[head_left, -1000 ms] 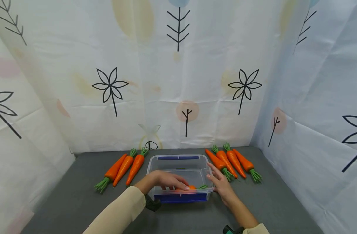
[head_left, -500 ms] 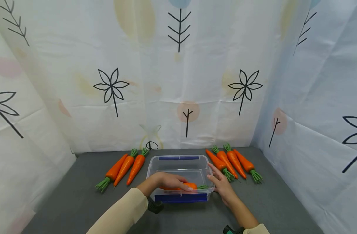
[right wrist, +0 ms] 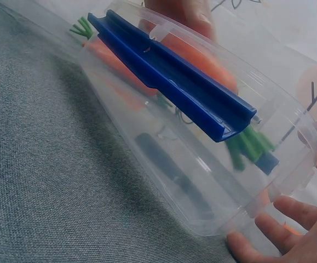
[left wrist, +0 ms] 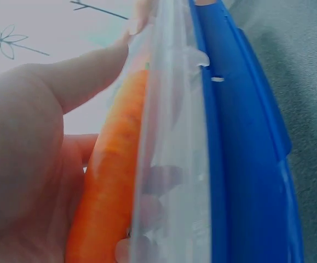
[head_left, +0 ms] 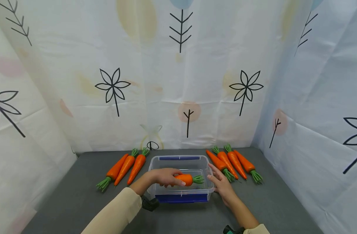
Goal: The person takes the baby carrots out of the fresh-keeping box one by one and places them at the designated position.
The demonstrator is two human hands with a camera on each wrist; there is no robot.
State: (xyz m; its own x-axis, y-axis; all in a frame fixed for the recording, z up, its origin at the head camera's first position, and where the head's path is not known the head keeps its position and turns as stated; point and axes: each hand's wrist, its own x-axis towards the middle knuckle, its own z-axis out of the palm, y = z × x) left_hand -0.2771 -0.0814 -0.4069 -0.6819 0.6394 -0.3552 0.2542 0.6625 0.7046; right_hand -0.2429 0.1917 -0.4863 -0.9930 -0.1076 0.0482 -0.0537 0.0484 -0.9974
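Note:
A bright orange carrot [head_left: 185, 179] with a short green top [head_left: 198, 179] lies sideways within the opening of a clear plastic box [head_left: 152, 162]. My left hand [head_left: 165, 177] grips its body, thumb at the front side and fingers behind. Close up in the left wrist view, the carrot [left wrist: 111, 175] runs along inside the front wall, by the blue latch [left wrist: 246, 120]. At the box's right side, my right hand [head_left: 222, 186] holds the wall and rim from outside. In the right wrist view its fingers [right wrist: 276, 233] touch the lower corner.
Several carrots [head_left: 235, 161] lie grouped on the grey tabletop [head_left: 254, 201] to the box's right. Another 3 carrots [head_left: 125, 167] lie to its left. A patterned white curtain [head_left: 155, 107] stands behind the table and at both sides.
My left hand has raised the carrot from low behind the front wall, so more of its body and top shows. The right hand stays at the box's side.

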